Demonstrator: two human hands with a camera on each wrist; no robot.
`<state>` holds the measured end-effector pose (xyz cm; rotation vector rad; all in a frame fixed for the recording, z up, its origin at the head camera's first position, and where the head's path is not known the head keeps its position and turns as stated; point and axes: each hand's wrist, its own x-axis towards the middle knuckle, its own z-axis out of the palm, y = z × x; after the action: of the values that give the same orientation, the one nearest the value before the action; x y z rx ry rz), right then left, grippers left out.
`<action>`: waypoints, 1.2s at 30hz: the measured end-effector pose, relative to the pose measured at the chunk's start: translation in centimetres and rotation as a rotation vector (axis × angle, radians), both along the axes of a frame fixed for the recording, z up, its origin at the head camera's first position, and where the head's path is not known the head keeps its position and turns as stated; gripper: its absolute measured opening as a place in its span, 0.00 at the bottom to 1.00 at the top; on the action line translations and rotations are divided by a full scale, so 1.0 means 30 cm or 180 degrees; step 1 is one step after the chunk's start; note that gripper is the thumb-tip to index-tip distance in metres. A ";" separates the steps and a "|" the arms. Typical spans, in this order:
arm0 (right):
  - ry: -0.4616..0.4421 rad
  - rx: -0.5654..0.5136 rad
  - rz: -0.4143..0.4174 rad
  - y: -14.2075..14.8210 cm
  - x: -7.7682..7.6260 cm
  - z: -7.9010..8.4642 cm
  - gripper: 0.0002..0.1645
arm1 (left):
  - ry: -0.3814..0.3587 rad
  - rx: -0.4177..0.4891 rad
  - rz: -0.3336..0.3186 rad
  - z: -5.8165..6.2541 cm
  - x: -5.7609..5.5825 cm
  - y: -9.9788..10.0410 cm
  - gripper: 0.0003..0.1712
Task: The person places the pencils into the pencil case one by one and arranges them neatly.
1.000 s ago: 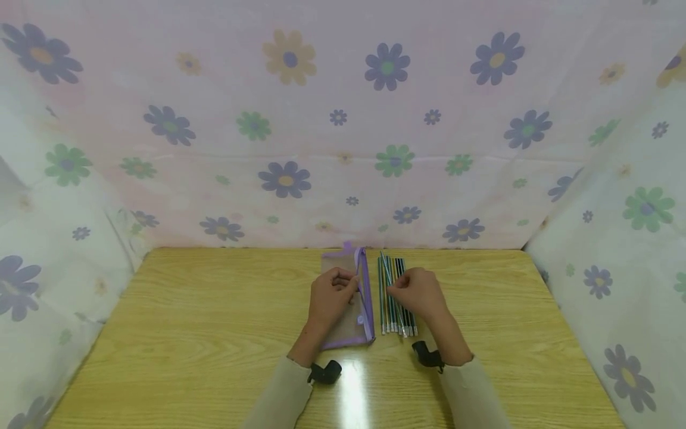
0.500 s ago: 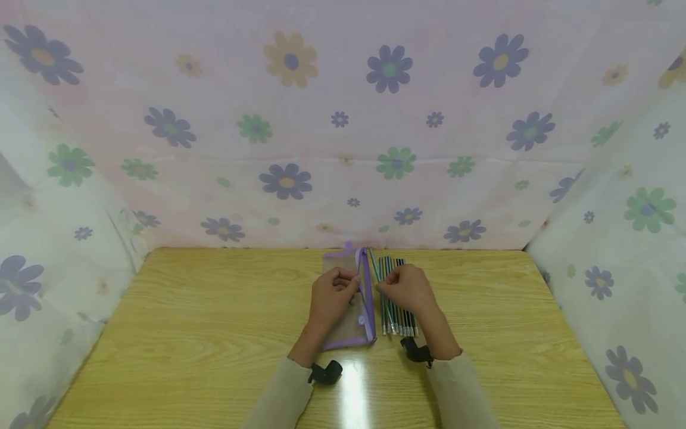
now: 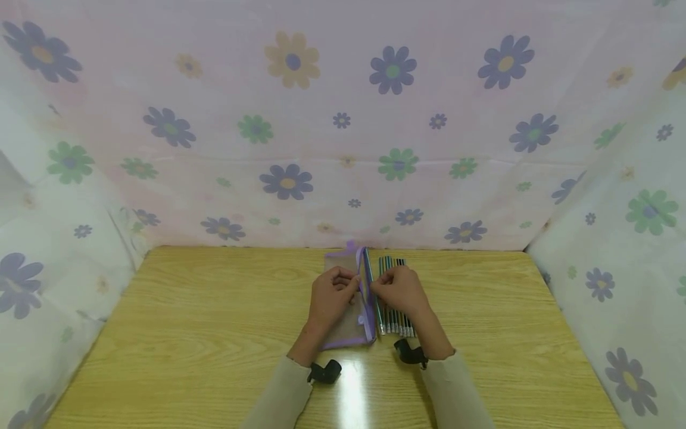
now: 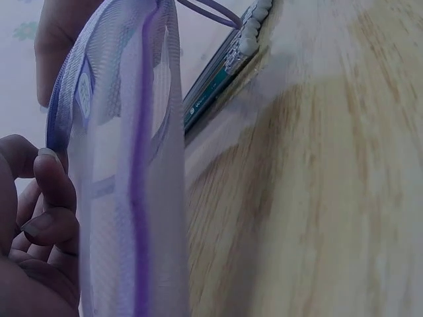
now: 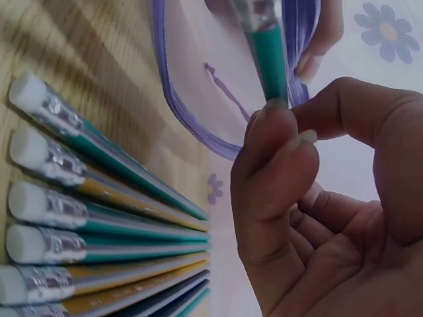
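Observation:
A mesh zip pouch (image 3: 348, 329) with purple trim lies on the table, its opening held apart along the right side. My left hand (image 3: 333, 296) pinches one edge of that opening; in the left wrist view thumb and finger meet at the purple zipper band (image 4: 58, 125). Between thumb and fingertips of my right hand (image 3: 403, 292) is a green pencil (image 5: 268, 63), silver ferrule towards me. In the head view this pencil runs along the pouch's open edge, its far end overlapping the opening. Just right of it, several striped pencils (image 5: 99, 181) with white erasers lie side by side.
The wooden table (image 3: 203, 322) ends at a flowered cloth (image 3: 321, 119) behind, with more cloth at both sides. Black wrist cameras sit at the left cuff (image 3: 327, 372) and right cuff (image 3: 409, 353). A light reflection shines at the table's front.
My right hand has moved left, carrying the green pencil from above the row to the pouch's opening. The left hand and the pouch have stayed in place.

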<state>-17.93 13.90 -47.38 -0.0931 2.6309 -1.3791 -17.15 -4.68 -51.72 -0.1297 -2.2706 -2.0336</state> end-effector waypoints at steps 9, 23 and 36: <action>-0.0038 -0.0246 -0.0008 -0.015 0.002 -0.007 0.08 | 0.0033 0.0026 -0.0065 0.001 -0.003 0.000 0.05; -0.0075 -0.0307 -0.0048 -0.034 0.004 -0.039 0.10 | 0.0032 0.0029 -0.0123 -0.001 0.006 0.004 0.07; -0.0191 -0.0455 -0.0051 -0.037 0.013 -0.026 0.11 | 0.0037 0.0018 -0.0109 -0.007 0.008 0.004 0.06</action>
<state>-17.54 12.80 -48.17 -0.0480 2.4879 -1.5489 -16.93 -4.55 -51.93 -0.1806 -2.2709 -2.0500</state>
